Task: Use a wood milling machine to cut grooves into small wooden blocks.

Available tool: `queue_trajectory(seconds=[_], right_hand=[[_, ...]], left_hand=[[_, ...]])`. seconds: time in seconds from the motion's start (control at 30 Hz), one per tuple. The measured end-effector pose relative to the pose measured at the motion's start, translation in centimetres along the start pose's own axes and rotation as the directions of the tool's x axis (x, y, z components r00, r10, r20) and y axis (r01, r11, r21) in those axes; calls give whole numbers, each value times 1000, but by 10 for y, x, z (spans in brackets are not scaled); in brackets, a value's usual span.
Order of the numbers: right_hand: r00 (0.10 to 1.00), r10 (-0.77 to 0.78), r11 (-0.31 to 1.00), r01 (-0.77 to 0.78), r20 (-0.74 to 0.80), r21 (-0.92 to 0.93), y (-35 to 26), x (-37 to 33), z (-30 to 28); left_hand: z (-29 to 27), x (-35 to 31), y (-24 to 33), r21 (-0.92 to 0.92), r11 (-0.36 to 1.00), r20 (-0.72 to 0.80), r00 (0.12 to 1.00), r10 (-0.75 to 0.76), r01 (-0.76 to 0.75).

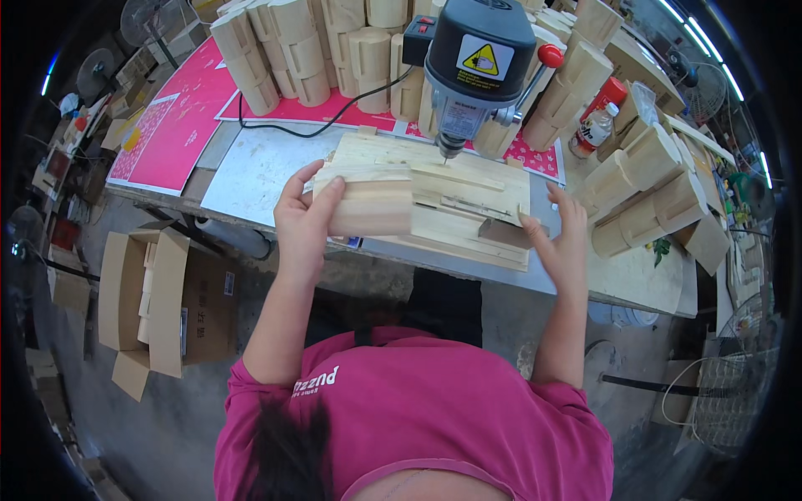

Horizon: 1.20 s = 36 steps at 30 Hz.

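Pink shirt [451, 401] nearest, the left hand [302, 213] grips a wooden block [368, 202], best kept level, and the right hand [565, 232] is loosely spread at the right edge of the wooden board [368, 149].

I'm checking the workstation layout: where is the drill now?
In the head view, the drill is at the top, just right of centre, over the wooden board, with wooden pieces on either side.

The left hand [305, 209] held a wooden block [372, 200]; the right hand [564, 238] was beside a wooden board [368, 150] under a drill press [478, 63].
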State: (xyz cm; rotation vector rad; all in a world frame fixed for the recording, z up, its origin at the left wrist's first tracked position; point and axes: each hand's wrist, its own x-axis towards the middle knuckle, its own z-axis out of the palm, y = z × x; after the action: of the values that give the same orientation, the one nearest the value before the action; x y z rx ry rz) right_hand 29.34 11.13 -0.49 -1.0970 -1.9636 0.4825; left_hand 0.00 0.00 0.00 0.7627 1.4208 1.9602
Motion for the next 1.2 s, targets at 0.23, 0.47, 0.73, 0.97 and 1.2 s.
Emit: queue_trajectory(seconds=[0.23, 0.47, 0.73, 0.97, 1.2], right_hand=[[935, 96, 975, -157, 340, 156, 55, -5, 30], [920, 79, 950, -186, 383, 250, 60, 0, 30], [903, 44, 962, -153, 428, 226, 51, 3, 37], [994, -72, 997, 71, 87, 14, 61, -14, 37], [900, 366, 926, -327, 234, -191, 47, -22, 42]], left_hand=[[-3, 23, -66, 208, 970, 10, 991, -134, 129], [2, 31, -83, 243, 959, 95, 980, -175, 148], [5, 25, -93, 220, 960, 273, 934, -231, 174], [-10, -7, -91, 458, 876, 433, 899, -69, -153], [6, -21, -103, 567, 666, 528, 834, 158, -485]])
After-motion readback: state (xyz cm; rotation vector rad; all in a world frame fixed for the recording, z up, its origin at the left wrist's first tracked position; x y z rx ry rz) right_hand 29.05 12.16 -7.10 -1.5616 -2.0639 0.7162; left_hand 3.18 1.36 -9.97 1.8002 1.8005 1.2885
